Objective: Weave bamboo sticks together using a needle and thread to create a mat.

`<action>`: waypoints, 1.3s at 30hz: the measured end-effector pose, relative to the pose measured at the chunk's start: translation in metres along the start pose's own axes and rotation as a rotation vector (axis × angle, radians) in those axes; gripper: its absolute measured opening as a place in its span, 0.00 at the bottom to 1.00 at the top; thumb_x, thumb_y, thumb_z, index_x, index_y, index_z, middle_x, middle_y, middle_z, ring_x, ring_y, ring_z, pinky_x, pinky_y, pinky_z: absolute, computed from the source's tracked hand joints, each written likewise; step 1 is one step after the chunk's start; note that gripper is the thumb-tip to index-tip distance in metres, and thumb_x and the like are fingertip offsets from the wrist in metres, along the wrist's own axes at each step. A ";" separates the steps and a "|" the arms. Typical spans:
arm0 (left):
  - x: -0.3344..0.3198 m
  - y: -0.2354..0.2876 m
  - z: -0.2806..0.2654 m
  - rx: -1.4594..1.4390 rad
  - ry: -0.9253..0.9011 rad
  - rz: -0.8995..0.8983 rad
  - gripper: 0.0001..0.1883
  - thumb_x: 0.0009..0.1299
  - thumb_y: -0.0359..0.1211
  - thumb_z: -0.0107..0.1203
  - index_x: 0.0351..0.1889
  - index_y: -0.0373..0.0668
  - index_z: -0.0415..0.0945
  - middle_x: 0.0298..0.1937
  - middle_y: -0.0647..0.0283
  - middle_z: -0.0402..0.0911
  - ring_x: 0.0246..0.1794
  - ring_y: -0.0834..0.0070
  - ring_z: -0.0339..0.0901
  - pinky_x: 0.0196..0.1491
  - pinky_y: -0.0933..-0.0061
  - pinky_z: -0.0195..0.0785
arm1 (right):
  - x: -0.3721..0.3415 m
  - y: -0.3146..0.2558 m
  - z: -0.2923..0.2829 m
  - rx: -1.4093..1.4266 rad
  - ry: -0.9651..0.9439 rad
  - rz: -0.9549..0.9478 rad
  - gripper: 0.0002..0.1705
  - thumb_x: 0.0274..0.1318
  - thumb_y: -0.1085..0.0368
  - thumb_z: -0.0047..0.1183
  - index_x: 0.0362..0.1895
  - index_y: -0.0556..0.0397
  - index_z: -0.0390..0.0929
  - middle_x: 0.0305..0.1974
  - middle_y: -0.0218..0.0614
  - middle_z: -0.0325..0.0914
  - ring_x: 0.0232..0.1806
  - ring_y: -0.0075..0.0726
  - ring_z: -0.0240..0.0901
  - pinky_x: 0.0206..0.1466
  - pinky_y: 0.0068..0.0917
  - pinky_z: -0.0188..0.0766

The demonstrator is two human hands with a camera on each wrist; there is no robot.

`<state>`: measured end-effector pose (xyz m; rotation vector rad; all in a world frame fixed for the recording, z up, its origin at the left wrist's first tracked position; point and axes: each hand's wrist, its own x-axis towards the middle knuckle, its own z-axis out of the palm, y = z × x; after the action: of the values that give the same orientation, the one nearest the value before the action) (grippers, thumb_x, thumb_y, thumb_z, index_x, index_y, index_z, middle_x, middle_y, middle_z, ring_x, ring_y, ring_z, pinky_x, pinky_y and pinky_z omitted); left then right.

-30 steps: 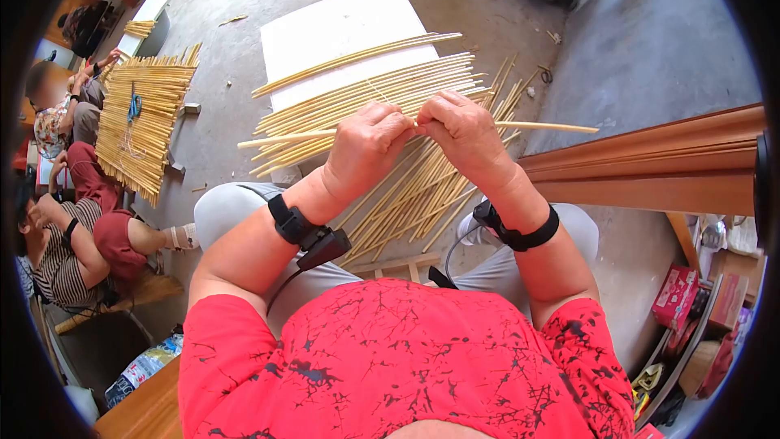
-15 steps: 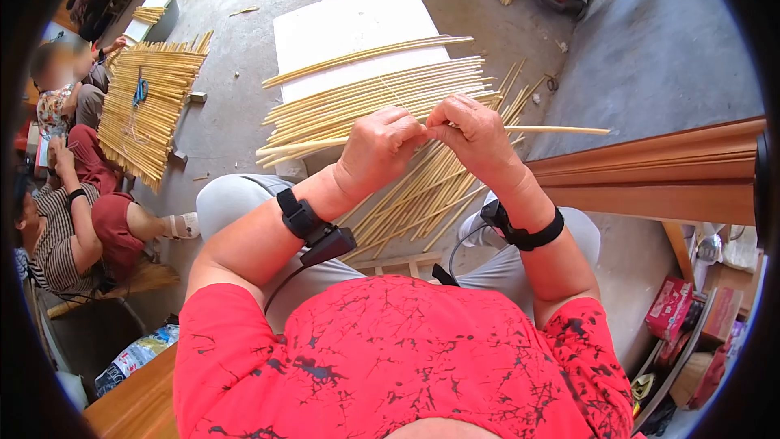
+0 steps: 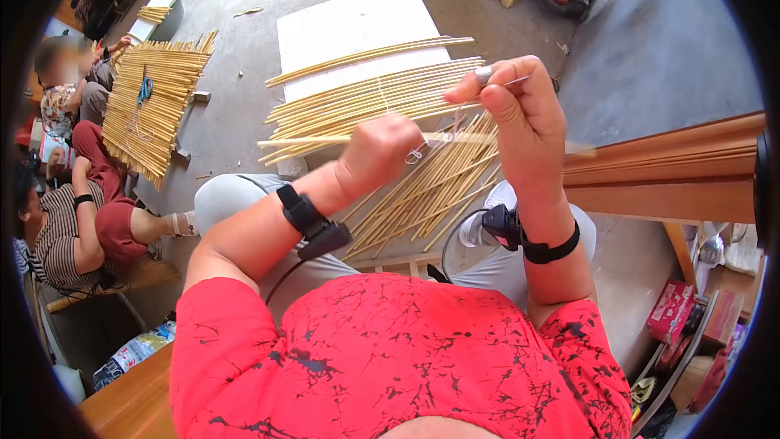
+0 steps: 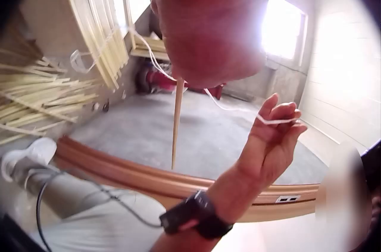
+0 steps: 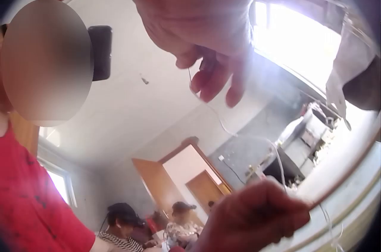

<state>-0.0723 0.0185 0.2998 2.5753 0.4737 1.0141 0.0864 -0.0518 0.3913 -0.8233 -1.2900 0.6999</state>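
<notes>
My left hand (image 3: 382,150) is curled round a pale stick (image 3: 305,141), whose far end (image 4: 177,124) sticks out past the fist in the left wrist view. White thread (image 4: 229,108) runs from beside this fist to my right hand (image 4: 262,151), and a small loop of it (image 3: 414,155) hangs by the left fingers. Raised to the right, my right hand (image 3: 528,118) pinches a thin needle-like piece (image 3: 517,81); a silvery band (image 3: 483,75) sits on one finger. The right wrist view shows the slack thread (image 5: 224,124) between both hands.
Laid-out sticks (image 3: 325,110) cross a white board (image 3: 357,28), with a loose pile (image 3: 406,203) nearer. At left are two seated people, a stick mat (image 3: 158,102) and blue scissors (image 3: 145,90). A wooden beam (image 3: 666,162) lies at right.
The hands, which met at the stick, have parted. My right hand has moved up and right, drawing thread between them; my left hand stays at the stick.
</notes>
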 end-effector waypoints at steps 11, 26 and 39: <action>0.030 -0.114 0.004 0.132 0.122 -0.300 0.03 0.56 0.25 0.56 0.24 0.39 0.73 0.24 0.58 0.78 0.24 0.66 0.76 0.29 0.72 0.68 | -0.021 -0.069 -0.028 0.190 0.164 -0.125 0.08 0.57 0.72 0.45 0.35 0.55 0.58 0.15 0.29 0.56 0.15 0.20 0.56 0.16 0.17 0.55; 0.004 -0.217 0.075 0.395 -0.126 -0.854 0.04 0.58 0.35 0.56 0.28 0.48 0.75 0.33 0.60 0.79 0.36 0.62 0.76 0.37 0.62 0.68 | -0.050 -0.144 -0.091 0.465 0.402 -0.490 0.11 0.43 0.75 0.52 0.17 0.50 0.64 0.10 0.23 0.60 0.07 0.15 0.52 0.09 0.10 0.50; 0.000 -0.217 0.084 0.465 -0.170 -0.864 0.04 0.54 0.37 0.60 0.25 0.52 0.78 0.35 0.64 0.75 0.42 0.65 0.73 0.44 0.64 0.68 | -0.082 -0.207 -0.137 0.445 0.523 -0.775 0.12 0.29 0.75 0.45 0.02 0.50 0.66 0.03 0.22 0.61 0.02 0.16 0.54 0.06 0.09 0.55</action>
<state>-0.0535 0.1960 0.1512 2.3335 1.7295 0.3926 0.2079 -0.2501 0.5101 -0.0839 -0.8222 0.1091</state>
